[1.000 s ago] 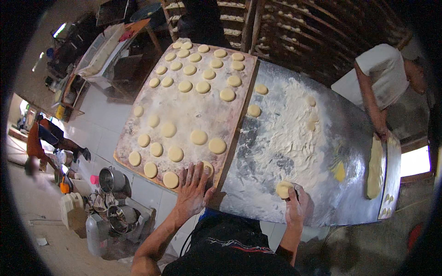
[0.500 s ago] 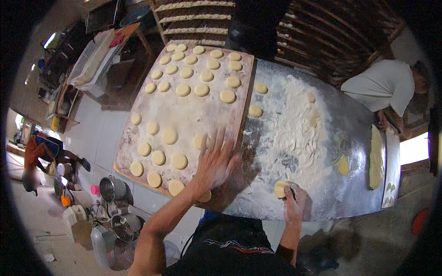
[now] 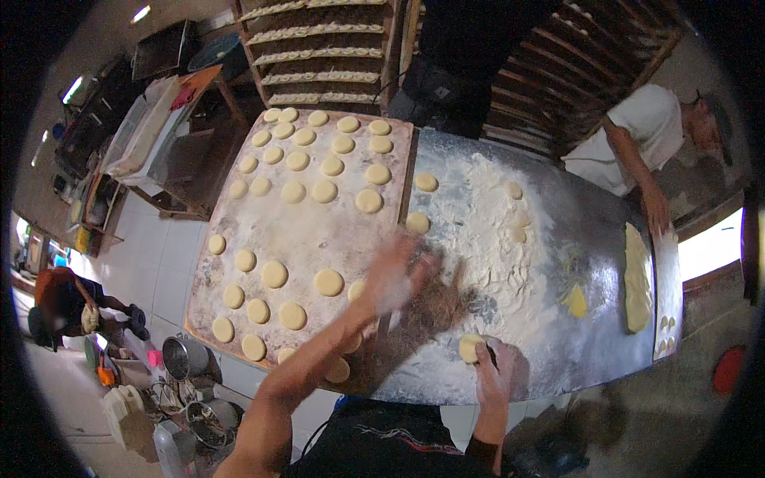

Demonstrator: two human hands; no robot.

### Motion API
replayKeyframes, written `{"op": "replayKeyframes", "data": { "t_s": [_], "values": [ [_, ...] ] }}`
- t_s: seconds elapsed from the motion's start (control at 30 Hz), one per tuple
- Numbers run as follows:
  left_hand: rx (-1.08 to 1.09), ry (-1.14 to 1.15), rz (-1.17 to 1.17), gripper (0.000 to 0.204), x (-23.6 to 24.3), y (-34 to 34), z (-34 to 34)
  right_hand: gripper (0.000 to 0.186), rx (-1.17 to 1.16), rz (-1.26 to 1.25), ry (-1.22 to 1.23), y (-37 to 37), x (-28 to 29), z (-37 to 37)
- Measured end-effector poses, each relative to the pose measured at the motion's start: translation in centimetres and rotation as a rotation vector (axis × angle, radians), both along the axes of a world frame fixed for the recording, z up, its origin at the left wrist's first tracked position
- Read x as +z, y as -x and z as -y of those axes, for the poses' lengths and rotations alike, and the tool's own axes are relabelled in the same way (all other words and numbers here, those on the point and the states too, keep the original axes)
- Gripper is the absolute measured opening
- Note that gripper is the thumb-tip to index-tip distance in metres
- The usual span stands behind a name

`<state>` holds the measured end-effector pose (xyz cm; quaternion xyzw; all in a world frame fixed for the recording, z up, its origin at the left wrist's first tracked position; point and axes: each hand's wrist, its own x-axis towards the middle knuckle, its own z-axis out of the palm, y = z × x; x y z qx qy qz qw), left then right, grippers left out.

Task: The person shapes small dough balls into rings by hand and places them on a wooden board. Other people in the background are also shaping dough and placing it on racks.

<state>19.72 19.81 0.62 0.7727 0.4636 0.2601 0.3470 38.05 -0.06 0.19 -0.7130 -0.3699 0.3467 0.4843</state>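
My left hand [image 3: 398, 275], smeared by motion, hovers over the right edge of the floury wooden board [image 3: 263, 223]; its fingers cannot be made out. Under and around that forearm lie pale flat dough rounds, among them one [image 3: 329, 282] just left of the wrist. Near the table's front edge, my right hand [image 3: 496, 374] grips a dough round [image 3: 470, 348] between thumb and fingers. Two more rounds sit on the metal table beside the board, the nearer one [image 3: 417, 222] just beyond my left hand.
Loose flour [image 3: 498, 239] covers the middle of the metal table [image 3: 590, 239]. A yellow scrap [image 3: 575, 301] and a long dough strip [image 3: 636, 279] lie to the right. Across the table stands a person in dark clothes; a co-worker's hand [image 3: 657, 211] rests at the right end. Racks [image 3: 315, 56] stand behind.
My left hand has moved right from a dough round on the board, leaving that round uncovered. My right hand still holds its round. The view has shifted, and the co-worker at right has straightened somewhat.
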Motion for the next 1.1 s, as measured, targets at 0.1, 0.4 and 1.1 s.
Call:
{"op": "replayKeyframes", "data": {
  "t_s": [0.1, 0.4, 1.1],
  "values": [
    [-0.389, 0.764, 0.574, 0.049, 0.7, -2.1, 4.6, 0.025, 0.031, 0.058, 0.081, 0.4, 0.8, -2.6],
    [0.094, 0.891, 0.879, 0.043, -1.0, -6.6, 9.4, 0.028, -0.079, -0.620, -0.094, -0.8, 0.7, -4.5],
    [0.249, 0.075, 0.203, 0.089, 4.2, -9.7, 13.5, 0.041, 0.628, 0.184, -0.233, -7.2, 3.2, -5.5]
  ]
}}
